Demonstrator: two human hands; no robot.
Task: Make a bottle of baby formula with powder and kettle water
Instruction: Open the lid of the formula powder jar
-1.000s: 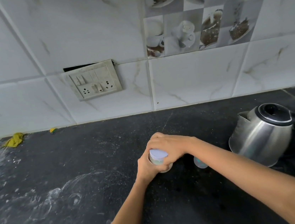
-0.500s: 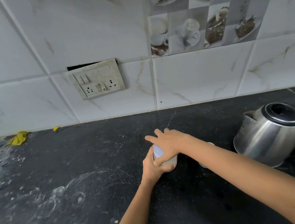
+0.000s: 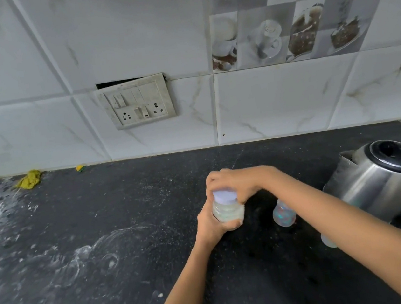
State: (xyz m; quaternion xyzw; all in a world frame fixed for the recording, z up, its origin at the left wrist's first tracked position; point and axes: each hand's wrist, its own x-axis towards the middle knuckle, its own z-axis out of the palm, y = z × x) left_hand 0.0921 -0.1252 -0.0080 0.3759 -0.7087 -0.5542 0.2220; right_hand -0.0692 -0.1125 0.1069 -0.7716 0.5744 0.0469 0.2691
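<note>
The right hand (image 3: pixel 234 185), fingers spread half a second ago, now curls round the lid (image 3: pixel 224 197) of the jar (image 3: pixel 228 212), which the left hand (image 3: pixel 209 225) grips. Black counter (image 3: pixel 101 214), white tile wall (image 3: pixel 277 104). At the jar's 3 o'clock the bottle (image 3: pixel 283 213) is half hidden by the forearm (image 3: pixel 327 202). Beyond it the kettle (image 3: pixel 374 181) is cut off.

At the middle of the counter (image 3: pixel 126 211) was the jar (image 3: pixel 228 211), a bottle (image 3: pixel 283 215) just right of it, the kettle (image 3: pixel 374 181) farther right. A switch plate (image 3: pixel 136 101) sat on the wall (image 3: pixel 288 95) behind; a rag (image 3: pixel 29 179) lay far left.
</note>
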